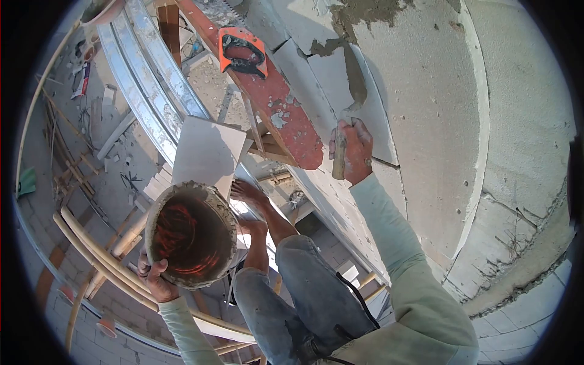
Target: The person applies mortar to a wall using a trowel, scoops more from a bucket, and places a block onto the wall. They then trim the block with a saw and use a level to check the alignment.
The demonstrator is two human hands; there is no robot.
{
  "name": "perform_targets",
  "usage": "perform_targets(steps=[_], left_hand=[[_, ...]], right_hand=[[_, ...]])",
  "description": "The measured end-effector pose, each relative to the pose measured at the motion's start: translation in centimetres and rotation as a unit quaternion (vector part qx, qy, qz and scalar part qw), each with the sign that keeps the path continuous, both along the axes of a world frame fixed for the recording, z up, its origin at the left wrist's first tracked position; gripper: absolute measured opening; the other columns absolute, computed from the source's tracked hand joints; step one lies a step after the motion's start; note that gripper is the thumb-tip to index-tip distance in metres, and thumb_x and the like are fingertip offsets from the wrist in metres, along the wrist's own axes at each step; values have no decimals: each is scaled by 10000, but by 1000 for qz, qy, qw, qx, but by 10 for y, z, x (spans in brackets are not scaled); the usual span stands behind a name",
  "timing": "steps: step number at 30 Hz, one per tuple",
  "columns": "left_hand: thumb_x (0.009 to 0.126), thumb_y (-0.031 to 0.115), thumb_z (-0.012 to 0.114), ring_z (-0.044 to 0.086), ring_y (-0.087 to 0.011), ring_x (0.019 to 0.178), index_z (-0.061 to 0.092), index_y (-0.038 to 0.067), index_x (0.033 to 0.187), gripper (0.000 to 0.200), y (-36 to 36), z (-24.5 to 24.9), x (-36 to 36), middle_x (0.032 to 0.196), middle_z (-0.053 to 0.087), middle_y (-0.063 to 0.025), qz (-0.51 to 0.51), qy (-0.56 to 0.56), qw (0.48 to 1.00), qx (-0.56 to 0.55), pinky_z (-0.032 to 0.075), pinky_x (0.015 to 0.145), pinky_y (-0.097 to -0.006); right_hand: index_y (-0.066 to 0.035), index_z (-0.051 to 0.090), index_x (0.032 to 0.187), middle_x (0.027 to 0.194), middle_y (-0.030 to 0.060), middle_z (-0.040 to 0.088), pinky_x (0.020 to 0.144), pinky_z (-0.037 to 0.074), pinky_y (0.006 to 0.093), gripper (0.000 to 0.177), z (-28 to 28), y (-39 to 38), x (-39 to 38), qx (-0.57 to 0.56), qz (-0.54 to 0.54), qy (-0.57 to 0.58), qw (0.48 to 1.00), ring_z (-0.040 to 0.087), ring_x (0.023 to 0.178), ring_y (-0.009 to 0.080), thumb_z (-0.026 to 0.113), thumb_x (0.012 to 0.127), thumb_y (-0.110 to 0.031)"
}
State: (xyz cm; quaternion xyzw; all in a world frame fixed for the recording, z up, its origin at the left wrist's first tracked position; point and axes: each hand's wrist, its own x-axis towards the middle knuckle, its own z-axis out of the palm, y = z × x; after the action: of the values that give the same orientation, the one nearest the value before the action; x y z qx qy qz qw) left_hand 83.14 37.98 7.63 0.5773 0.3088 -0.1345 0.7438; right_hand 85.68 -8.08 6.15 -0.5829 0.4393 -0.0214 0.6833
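Note:
My left hand (157, 278) grips the rim of a mortar-crusted bucket (231, 234) at its lower left; the bucket is tilted and its inside shows dark with reddish streaks. At the wall, my right hand (354, 149) is closed round the wooden handle of a trowel (339, 159). The trowel's blade is hard to make out beyond the fingers. Wet grey mortar (354, 82) lies in a strip on the block wall (420, 121) just above that hand. Behind the bucket is a pale block (207, 146).
An orange-handled saw (243, 53) lies on a red, mortar-spotted beam (286, 121) beside the wall. Metal planks (143, 73) run along the upper left. Bamboo poles (91, 249) cross the lower left, above a floor with debris. My bare feet (248, 193) are near the block.

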Motion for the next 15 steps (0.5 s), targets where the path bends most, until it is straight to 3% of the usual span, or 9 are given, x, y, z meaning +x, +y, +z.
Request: perform_targets(steps=[3, 10, 15], left_hand=[[565, -11, 600, 557, -164, 863, 506, 43, 687, 163, -1, 3, 3, 914, 614, -39, 3, -6, 1000, 7, 417, 890, -295], [566, -14, 624, 552, -157, 865, 487, 48, 650, 172, -6, 3, 8, 905, 609, -38, 2, -16, 1000, 12, 413, 889, -302], [580, -26, 624, 562, -169, 891, 501, 41, 664, 163, -14, -1, 8, 925, 611, -37, 17, -45, 999, -23, 418, 901, -312]], right_hand=[[-37, 484, 911, 689, 68, 516, 420, 429, 284, 155, 4, 0, -25, -122, 48, -19, 991, 510, 503, 149, 532, 899, -184], [-29, 491, 921, 677, 61, 507, 419, 416, 284, 162, -4, -5, -16, -114, 78, 29, 990, 498, 493, 142, 540, 902, -182], [-30, 533, 948, 683, 51, 526, 439, 414, 282, 188, -17, -9, 8, -101, 126, 128, 979, 508, 506, 130, 557, 901, -211]])
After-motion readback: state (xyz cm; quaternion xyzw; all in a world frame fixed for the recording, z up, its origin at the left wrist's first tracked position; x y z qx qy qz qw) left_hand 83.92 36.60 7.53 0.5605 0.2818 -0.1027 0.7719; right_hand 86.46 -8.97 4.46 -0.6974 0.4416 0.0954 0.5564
